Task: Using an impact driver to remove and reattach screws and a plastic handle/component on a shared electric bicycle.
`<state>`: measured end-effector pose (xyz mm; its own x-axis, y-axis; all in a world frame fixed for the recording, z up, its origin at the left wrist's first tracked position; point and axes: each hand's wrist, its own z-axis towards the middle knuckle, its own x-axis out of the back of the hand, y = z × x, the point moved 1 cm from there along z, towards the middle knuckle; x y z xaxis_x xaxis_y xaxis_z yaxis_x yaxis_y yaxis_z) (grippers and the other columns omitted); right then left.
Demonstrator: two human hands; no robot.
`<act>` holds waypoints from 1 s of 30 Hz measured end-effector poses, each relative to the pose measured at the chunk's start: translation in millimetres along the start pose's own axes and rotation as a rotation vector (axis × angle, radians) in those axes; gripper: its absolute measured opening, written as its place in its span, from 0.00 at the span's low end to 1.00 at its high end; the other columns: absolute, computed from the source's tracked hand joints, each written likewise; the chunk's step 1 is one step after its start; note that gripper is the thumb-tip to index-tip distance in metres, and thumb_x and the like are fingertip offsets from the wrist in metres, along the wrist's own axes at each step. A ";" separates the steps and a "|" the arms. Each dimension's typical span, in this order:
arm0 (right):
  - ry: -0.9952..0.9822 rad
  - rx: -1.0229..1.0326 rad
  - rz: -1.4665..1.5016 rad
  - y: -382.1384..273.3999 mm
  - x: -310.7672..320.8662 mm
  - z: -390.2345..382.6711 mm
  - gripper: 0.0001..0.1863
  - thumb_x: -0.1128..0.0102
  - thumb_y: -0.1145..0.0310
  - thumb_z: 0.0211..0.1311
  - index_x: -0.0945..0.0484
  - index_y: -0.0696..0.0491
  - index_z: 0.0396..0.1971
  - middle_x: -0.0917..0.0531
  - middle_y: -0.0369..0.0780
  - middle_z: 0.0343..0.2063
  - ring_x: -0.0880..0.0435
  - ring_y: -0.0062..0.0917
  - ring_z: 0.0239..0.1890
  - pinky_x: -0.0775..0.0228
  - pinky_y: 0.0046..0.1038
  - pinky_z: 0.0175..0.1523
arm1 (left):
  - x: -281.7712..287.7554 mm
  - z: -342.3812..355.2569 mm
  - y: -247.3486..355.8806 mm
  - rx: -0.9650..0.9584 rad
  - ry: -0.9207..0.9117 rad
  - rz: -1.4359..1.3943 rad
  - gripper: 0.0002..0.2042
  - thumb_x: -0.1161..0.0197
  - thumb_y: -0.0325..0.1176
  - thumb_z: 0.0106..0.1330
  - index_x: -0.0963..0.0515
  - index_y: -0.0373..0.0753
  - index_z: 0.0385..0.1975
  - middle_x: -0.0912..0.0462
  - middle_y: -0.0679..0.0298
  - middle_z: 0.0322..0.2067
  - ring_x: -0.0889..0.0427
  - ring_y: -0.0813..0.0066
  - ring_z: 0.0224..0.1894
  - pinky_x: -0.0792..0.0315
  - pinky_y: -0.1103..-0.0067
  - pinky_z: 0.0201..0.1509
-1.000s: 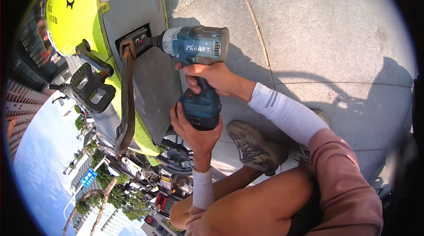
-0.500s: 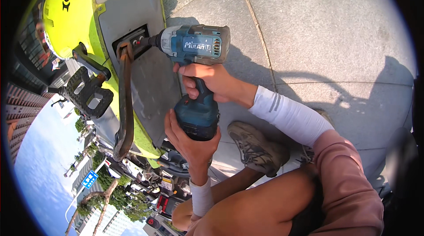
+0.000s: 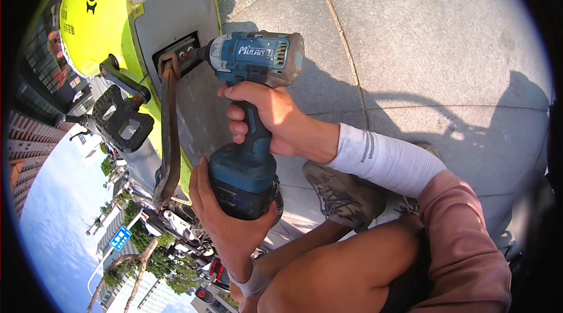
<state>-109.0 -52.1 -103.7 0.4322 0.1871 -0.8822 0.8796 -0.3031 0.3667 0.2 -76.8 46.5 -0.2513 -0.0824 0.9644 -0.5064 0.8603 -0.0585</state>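
Observation:
My right hand point(image 3: 267, 115) is wrapped round the handle of a blue and black cordless impact driver point(image 3: 252, 58), its fingers near the trigger. Cupped round the battery base at the foot of the driver is my left hand point(image 3: 226, 228). The driver's dark nose points left into a black recess point(image 3: 189, 55) with bolt heads in a grey panel point(image 3: 170, 5). Whether its tip sits on a bolt is hard to tell. A rusty curved metal bar point(image 3: 169, 125) runs down from beside the recess.
The panel belongs to a vehicle with a bright yellow body point(image 3: 97, 20). A black pedal point(image 3: 123, 118) on its crank juts out at the left. Grey stone paving point(image 3: 434, 37) lies to the right, with my shoe point(image 3: 340, 196) on it. Parked vehicles stand beyond at the lower left.
The driver has tilted, its battery base swinging left and down while its nose stays by the recess. Both hands have moved with it and keep their hold.

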 end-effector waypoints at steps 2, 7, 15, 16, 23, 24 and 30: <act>-0.008 0.017 -0.068 -4.0 2.6 -0.8 0.11 0.42 0.66 0.62 0.27 0.55 0.41 0.29 0.34 0.19 0.31 0.20 0.19 0.36 0.25 0.27 | -17.8 -3.4 -4.2 0.012 0.038 -0.058 0.52 0.24 0.34 0.33 0.42 0.36 0.65 0.36 0.47 0.59 0.34 0.46 0.61 0.38 0.57 0.62; -0.074 0.182 -0.394 -10.1 23.9 12.0 0.09 0.43 0.69 0.60 0.25 0.56 0.38 0.28 0.34 0.18 0.30 0.19 0.18 0.36 0.24 0.26 | -98.6 -1.1 -31.9 -0.053 0.169 -0.205 0.54 0.22 0.36 0.34 0.47 0.31 0.65 0.40 0.46 0.58 0.38 0.49 0.62 0.42 0.60 0.66; -0.134 0.251 -0.412 -12.7 37.3 21.1 0.05 0.41 0.71 0.60 0.26 0.55 0.33 0.29 0.34 0.16 0.31 0.19 0.15 0.38 0.24 0.22 | -117.4 3.7 -35.4 -0.105 0.248 -0.192 0.52 0.22 0.37 0.35 0.46 0.30 0.63 0.40 0.47 0.57 0.39 0.49 0.60 0.43 0.59 0.64; -0.136 0.248 -0.411 -12.6 37.7 22.2 0.05 0.41 0.71 0.60 0.26 0.55 0.33 0.29 0.34 0.16 0.31 0.19 0.15 0.38 0.24 0.22 | -117.2 3.2 -36.4 -0.098 0.252 -0.196 0.52 0.22 0.37 0.35 0.46 0.30 0.63 0.40 0.47 0.57 0.39 0.49 0.60 0.43 0.58 0.64; -0.104 0.110 -0.300 -15.1 42.9 17.8 0.07 0.40 0.67 0.60 0.27 0.53 0.30 0.29 0.34 0.16 0.30 0.21 0.15 0.37 0.26 0.23 | -104.4 -7.0 -24.4 -0.062 0.240 -0.162 0.52 0.22 0.37 0.34 0.45 0.31 0.63 0.40 0.47 0.57 0.39 0.49 0.61 0.43 0.57 0.64; -0.105 0.117 -0.298 -14.8 42.1 18.2 0.07 0.40 0.66 0.61 0.27 0.52 0.31 0.30 0.33 0.16 0.31 0.20 0.15 0.38 0.25 0.23 | -102.6 -7.2 -23.6 -0.065 0.244 -0.159 0.52 0.22 0.37 0.34 0.45 0.31 0.63 0.40 0.47 0.57 0.39 0.49 0.61 0.43 0.57 0.64; -0.101 0.110 -0.346 -21.6 38.0 9.5 0.09 0.40 0.65 0.61 0.26 0.53 0.35 0.31 0.33 0.16 0.31 0.20 0.16 0.37 0.25 0.24 | -108.8 -7.2 -14.6 -0.071 0.284 -0.223 0.50 0.23 0.36 0.35 0.44 0.34 0.63 0.39 0.45 0.58 0.38 0.46 0.60 0.43 0.55 0.61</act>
<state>-113.4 -47.3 -147.9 0.0870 0.2047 -0.9749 0.9411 -0.3380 0.0130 41.0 -76.8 -55.7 0.1030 -0.1372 0.9852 -0.4618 0.8706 0.1695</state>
